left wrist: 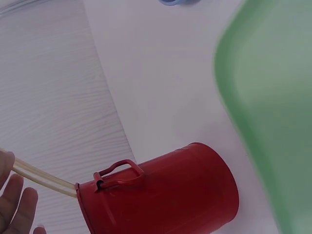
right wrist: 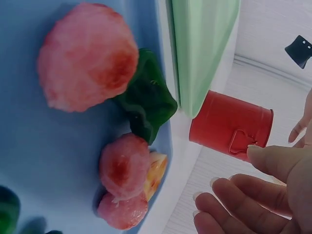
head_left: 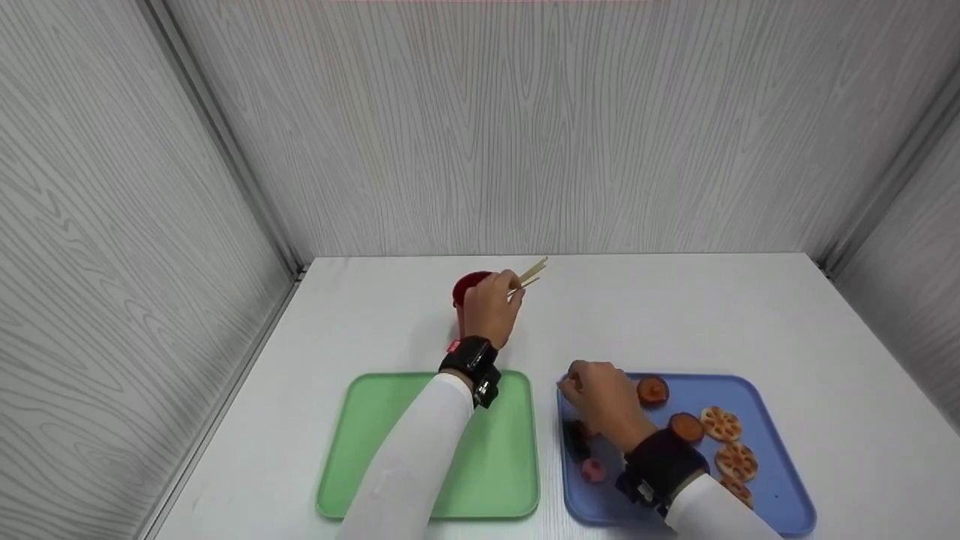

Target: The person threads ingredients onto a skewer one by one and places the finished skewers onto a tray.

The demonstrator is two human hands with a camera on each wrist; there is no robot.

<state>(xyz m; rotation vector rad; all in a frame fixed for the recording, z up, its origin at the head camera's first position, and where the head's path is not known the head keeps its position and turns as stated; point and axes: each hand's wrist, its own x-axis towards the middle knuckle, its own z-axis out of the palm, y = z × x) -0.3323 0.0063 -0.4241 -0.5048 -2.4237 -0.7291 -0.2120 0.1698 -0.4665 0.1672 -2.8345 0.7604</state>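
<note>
My left hand [head_left: 491,307] pinches several thin wooden sticks [head_left: 534,270] at the mouth of a red metal pail [head_left: 459,289]. In the left wrist view the lower ends of the sticks are inside the pail [left wrist: 165,190], and a small wire handle [left wrist: 122,173] shows on its side. Over the left back part of the blue tray [head_left: 784,465] hovers my right hand [head_left: 606,397], holding nothing. Its fingers [right wrist: 253,195] are relaxed in the right wrist view, above pink meatball-like pieces [right wrist: 87,58] and a dark green pepper-like piece [right wrist: 151,97].
On the blue tray's right lie lotus root slices [head_left: 721,424] and round orange-brown slices [head_left: 686,427]. A green tray [head_left: 382,397] stands to the left, under my left forearm. Grey wood-grain walls [head_left: 480,135] enclose the white table [head_left: 675,315] at the back and sides.
</note>
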